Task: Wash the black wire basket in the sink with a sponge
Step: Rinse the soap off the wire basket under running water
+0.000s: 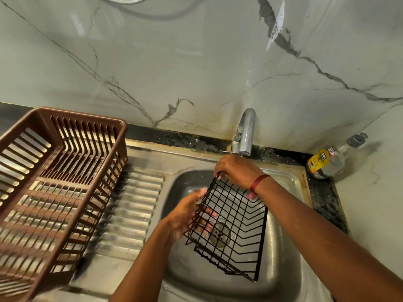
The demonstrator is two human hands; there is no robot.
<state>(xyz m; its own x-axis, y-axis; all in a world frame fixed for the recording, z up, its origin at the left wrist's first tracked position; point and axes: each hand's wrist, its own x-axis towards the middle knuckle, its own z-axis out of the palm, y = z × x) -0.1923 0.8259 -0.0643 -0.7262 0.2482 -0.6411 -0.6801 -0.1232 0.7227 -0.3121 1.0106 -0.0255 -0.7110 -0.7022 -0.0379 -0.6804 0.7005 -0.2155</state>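
1. Head view: the black wire basket [231, 227] is held tilted over the bowl of the steel sink [281, 247]. One corner is up near the tap [245, 131] and the opposite corner points down toward the near side of the bowl. The drain [220, 234] shows through its mesh.
2. The right hand [237, 173] sits just under the tap's spout. Its grip is closed, with fingers curled over the basket's top corner wire. A red thread [258, 182] circles that wrist.
3. The left hand [185, 214] is at the basket's left side wall. Its grip is wrapped partway round the wires, with fingertips showing through the mesh on the inner side.
4. A ribbed drainboard [130, 210] lies left of the bowl, and on it a brown slatted dish rack [54, 182] stands, well apart from the basket.
5. A bottle with a yellow label [331, 160] stands in the worktop's back right corner, against the marbled wall [196, 62].
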